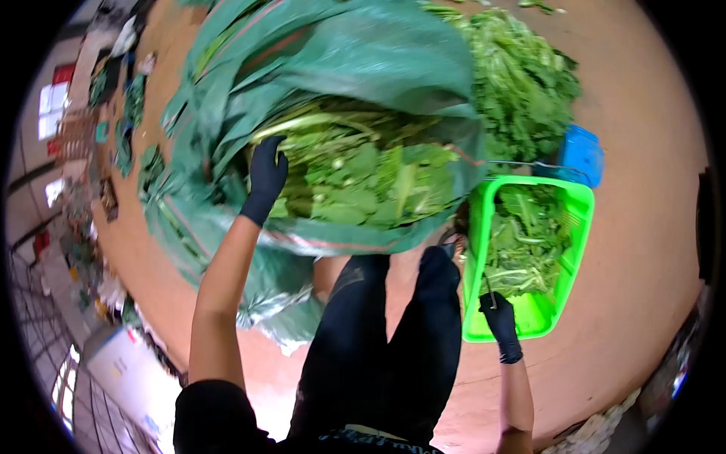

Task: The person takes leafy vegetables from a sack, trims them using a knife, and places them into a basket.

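Observation:
My left hand, in a black glove, is at the left side of the opening of a large green sack. Its fingers are apart, beside leafy greens inside the sack. My right hand, also gloved in black, is closed on a thin dark tool at the near left part of a bright green basket. Cut leaves fill the far and middle parts of that basket.
A big pile of leafy greens lies on the floor beyond the basket. Next to it is a blue container. Crates, bags and a white box stand far to the left.

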{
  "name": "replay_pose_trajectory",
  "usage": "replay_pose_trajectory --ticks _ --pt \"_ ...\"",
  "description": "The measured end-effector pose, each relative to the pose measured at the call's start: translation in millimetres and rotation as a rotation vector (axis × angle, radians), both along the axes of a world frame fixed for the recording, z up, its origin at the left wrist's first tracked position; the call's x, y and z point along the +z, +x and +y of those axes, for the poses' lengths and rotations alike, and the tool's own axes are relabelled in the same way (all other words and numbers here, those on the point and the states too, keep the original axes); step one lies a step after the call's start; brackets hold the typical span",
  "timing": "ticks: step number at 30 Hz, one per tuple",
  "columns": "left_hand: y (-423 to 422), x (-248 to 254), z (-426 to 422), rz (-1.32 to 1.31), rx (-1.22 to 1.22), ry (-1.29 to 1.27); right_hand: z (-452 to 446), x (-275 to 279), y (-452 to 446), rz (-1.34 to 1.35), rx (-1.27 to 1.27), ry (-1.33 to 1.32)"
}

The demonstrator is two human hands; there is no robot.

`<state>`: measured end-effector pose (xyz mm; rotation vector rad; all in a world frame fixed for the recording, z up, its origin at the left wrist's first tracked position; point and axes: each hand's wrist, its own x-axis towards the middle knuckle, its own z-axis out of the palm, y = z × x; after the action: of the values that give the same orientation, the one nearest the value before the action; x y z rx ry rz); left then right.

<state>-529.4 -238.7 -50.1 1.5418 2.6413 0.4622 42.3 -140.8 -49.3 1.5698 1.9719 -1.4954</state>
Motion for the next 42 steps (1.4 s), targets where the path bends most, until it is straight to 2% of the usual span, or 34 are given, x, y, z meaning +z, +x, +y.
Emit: replay_pose_trajectory --ticks 1,4,7,11,14,18,22,26,30,31,35,42 --pt "-18 5 -14 -0.006 -0.010 0.034 0 2 -15 0.005 0.025 0.008" --pt "-59 11 -29 0.017 -0.027 -0.088 3 12 -53 -0.034 0.091 -0.015" --pt "-74 8 -22 0.166 -0.122 -0.169 -1 17 -80 -0.004 0.084 -0.041" --pt "-93 13 -7 0.035 -0.143 -0.426 -1 21 -104 -0.003 0.118 -0.052" --pt "-96 15 -12 0.246 -0.317 -0.461 -3 27 -118 0.007 0.069 -0.090" --pt "-95 6 -5 0.317 -0.310 -0.536 -6 28 -130 0.050 0.016 -0.144" --pt "-99 2 3 0.402 -0.398 -0.440 -11 21 -115 0.040 0.034 -0.175" --pt "-107 0 8 0.275 -0.361 -0.473 -16 14 -101 0.061 -0.003 -0.148" --pt "-81 33 12 0.182 -0.281 -0.571 -15 24 -92 0.035 -0.044 -0.109" --pt "-75 37 9 0.263 -0.321 -0.583 -14 25 -89 0.060 -0.068 -0.096" --pt "-62 49 5 0.318 -0.313 -0.560 -3 42 -80 0.056 -0.113 -0.138" --pt "-39 49 20 0.297 -0.346 -0.416 -1 30 -42 0.134 -0.294 -0.133"
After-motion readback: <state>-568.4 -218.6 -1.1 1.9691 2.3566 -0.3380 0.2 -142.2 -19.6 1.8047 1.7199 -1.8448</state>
